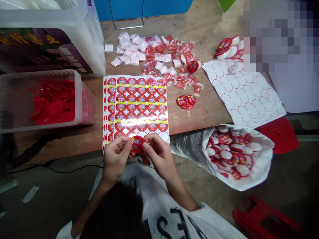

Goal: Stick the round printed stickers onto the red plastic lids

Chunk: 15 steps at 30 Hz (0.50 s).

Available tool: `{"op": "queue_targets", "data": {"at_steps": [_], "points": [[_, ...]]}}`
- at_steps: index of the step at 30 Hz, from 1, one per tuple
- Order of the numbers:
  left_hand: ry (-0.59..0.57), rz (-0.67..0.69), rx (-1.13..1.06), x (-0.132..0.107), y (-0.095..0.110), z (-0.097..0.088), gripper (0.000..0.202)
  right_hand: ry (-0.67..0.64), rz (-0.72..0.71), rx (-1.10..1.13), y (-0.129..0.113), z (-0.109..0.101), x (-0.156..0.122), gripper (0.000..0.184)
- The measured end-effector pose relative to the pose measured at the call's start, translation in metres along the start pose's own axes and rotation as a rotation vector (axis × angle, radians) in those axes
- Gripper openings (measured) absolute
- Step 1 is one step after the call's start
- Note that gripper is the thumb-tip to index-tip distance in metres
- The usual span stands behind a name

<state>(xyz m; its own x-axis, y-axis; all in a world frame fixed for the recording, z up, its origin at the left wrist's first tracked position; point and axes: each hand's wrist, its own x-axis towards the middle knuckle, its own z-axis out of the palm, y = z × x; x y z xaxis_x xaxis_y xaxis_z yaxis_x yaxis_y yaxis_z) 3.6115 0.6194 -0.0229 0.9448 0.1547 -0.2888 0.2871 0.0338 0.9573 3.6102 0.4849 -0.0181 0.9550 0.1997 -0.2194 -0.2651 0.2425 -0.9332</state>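
Right at the near edge of the sticker sheet, both hands meet on one small red disc with a printed round label on its face. The left hand pinches the disc's left rim between thumb and fingertips, and the right hand grips the right rim the same way, so the disc is held just above the sheet's bottom row. The sheet lies on a wooden table, on top of other sheets whose edges show along its left side. Its lowest row has some blank white spots. Left of the sheet stands a clear tub holding plain red discs. Beyond the sheet's far edge is a loose pile of small sachets, some white and some red. Just right of the sheet sit a few labelled discs in a little cluster. Farther right lies an emptied backing sheet with only ring outlines. Right of the sheet's near corner, below the table edge, an open plastic bag holds many discs, some label up and some white side up.
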Motion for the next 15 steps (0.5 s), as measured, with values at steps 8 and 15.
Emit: {"op": "queue_targets", "data": {"at_steps": [8,15], "points": [[-0.035,-0.021,0.094,0.002,0.007,0.003,0.019,0.024,0.070,-0.044,0.001,-0.005,0.004,0.027],[0.114,0.202,0.268,0.005,0.017,-0.027,0.038,0.589,-0.263,-0.315,-0.005,-0.077,0.040,0.028]]}}
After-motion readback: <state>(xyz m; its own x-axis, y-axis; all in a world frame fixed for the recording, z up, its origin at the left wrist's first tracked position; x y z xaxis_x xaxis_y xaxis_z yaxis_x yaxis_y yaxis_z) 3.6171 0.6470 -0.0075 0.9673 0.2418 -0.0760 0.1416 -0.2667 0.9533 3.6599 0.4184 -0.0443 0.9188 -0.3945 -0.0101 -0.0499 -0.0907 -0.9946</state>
